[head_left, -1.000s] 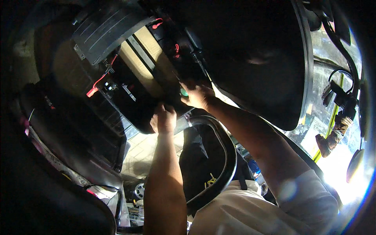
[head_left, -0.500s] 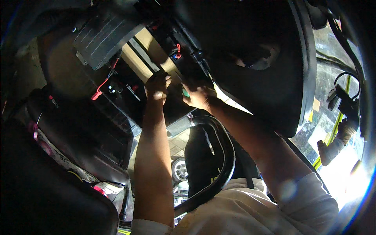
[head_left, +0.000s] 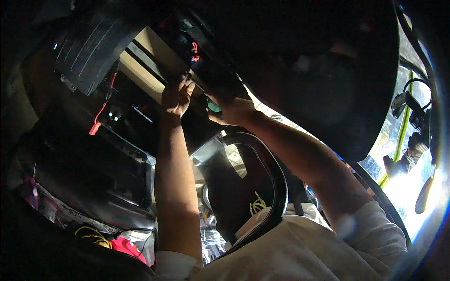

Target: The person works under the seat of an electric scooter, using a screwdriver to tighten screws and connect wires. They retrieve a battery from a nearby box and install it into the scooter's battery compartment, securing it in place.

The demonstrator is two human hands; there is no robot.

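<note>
My left hand [head_left: 177, 96] reaches into a dark compartment, its fingers drawn together by the edge of a tan board [head_left: 152, 44]. What those fingertips pinch, if anything, is too dark to make out. Just to its right, my right hand [head_left: 232, 111] is closed around a green-handled tool [head_left: 214, 107]. Only the rounded green end shows clearly, and a thin pale line runs from near that hand toward the left fingertips. Beside the tan board, another tan strip [head_left: 140, 77] lies parallel, with a grey bar between them.
A red-ended cable [head_left: 95, 128] hangs left of my left hand; a red wire loop [head_left: 195, 49] sits beyond it. A ribbed black part [head_left: 91, 49] overhangs the far left. A black curved rail [head_left: 281, 187] bends beneath my right forearm. Yellow wires [head_left: 96, 235] lie at lower left.
The view has shifted, so the compartment appears farther left. My left fingers now show more raised and pinched, and more of the green handle is visible in my right hand.
</note>
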